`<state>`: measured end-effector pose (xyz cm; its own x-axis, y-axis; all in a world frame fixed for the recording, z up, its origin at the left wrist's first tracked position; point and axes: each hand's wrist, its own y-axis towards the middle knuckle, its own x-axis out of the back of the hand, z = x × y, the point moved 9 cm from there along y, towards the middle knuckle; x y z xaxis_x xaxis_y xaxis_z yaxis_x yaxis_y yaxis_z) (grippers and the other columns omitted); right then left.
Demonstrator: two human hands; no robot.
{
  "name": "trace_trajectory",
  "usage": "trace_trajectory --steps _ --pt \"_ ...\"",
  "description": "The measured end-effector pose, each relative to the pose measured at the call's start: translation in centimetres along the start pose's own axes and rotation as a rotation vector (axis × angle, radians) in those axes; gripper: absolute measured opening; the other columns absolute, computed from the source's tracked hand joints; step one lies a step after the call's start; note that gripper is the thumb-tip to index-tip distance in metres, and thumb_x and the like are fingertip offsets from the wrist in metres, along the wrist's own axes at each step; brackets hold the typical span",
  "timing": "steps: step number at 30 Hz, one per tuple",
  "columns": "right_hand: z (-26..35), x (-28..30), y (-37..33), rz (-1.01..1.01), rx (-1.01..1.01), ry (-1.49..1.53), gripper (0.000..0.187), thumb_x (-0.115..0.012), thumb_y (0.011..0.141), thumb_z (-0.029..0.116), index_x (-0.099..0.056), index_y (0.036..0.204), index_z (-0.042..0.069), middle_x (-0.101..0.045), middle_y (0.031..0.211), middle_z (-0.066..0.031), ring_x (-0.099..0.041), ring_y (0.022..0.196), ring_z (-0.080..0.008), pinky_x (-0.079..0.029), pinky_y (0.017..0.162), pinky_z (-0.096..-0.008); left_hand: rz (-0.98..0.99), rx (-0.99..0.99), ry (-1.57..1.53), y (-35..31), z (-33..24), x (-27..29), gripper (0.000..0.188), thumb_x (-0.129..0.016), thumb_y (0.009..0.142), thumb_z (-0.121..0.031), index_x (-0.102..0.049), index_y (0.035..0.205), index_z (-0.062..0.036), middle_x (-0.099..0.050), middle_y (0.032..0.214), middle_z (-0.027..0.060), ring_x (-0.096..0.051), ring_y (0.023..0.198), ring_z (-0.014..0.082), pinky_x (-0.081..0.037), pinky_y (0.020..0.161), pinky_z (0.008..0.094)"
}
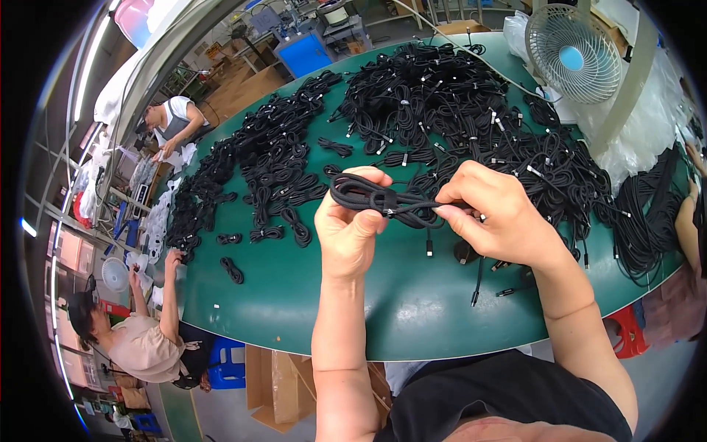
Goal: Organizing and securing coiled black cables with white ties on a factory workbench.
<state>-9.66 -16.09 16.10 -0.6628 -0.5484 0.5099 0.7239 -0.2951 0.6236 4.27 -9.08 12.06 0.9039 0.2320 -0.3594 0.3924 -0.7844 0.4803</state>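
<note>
Forearms [340, 324] reach in over the green table [294, 317], the left one nearly straight and upright in view, the right one slanting in from the side with its elbow bent. The left hand [342, 236] is turned palm inward, its thumb pressed along the near side of a coiled cable [406, 208] and its fingers curled behind, so it has a firm hold of the left part. The right hand [495, 214] grasps the other end in a pinch between thumb and forefinger, the remaining fingers folded in. On the floor past the table's near edge sits an open cardboard box [259, 383] with its flaps apart; I cannot make out what it holds. Clear plastic bags [626, 121] bunch up near the white fan [574, 57], their contents also unclear to me. The cable itself is held up between both hands, above the tabletop, lying roughly level. It is black, wound into long flat loops, with a dark band [389, 200] wrapped around its middle. Beyond it spreads a large tangled heap of black cables [427, 88], pale plug tips showing among them.
</note>
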Motion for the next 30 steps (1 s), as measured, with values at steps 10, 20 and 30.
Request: trace_trajectory --steps 10,20,30 --pt "-0.1 -0.4 -0.2 0.01 -0.069 0.001 0.01 -0.063 0.073 0.005 -0.054 0.076 0.003 -0.051 0.069 -0.0086 -0.053 0.053 -0.0251 -0.044 0.048 -0.0342 -0.004 0.033 -0.006 -0.2 1.5 -1.1 0.053 -0.076 0.069 -0.022 -0.049 0.107 0.003 -0.058 0.095 0.0153 -0.056 0.061 0.0131 -0.046 0.043 0.0217" --pt "0.4 -0.2 -0.4 0.013 0.016 -0.118 0.009 -0.063 0.074 0.01 -0.056 0.077 0.004 -0.053 0.07 -0.0086 -0.056 0.058 -0.0263 -0.045 0.05 -0.0352 0.0 0.056 -0.051 -0.2 3.4 -1.4 0.05 -0.074 0.071 -0.014 -0.047 0.109 0.0028 -0.057 0.097 0.0139 -0.058 0.067 0.015 -0.048 0.047 0.0237" --pt "-0.1 -0.3 -0.5 0.009 -0.01 0.073 0.008 -0.062 0.077 0.006 -0.058 0.081 0.001 -0.052 0.073 -0.0106 -0.055 0.062 -0.0252 -0.046 0.054 -0.0345 0.029 0.07 -0.048 -0.5 4.0 -2.0 0.049 -0.074 0.072 -0.014 -0.047 0.11 0.0021 -0.057 0.098 0.0144 -0.059 0.07 0.0158 -0.049 0.049 0.0243"
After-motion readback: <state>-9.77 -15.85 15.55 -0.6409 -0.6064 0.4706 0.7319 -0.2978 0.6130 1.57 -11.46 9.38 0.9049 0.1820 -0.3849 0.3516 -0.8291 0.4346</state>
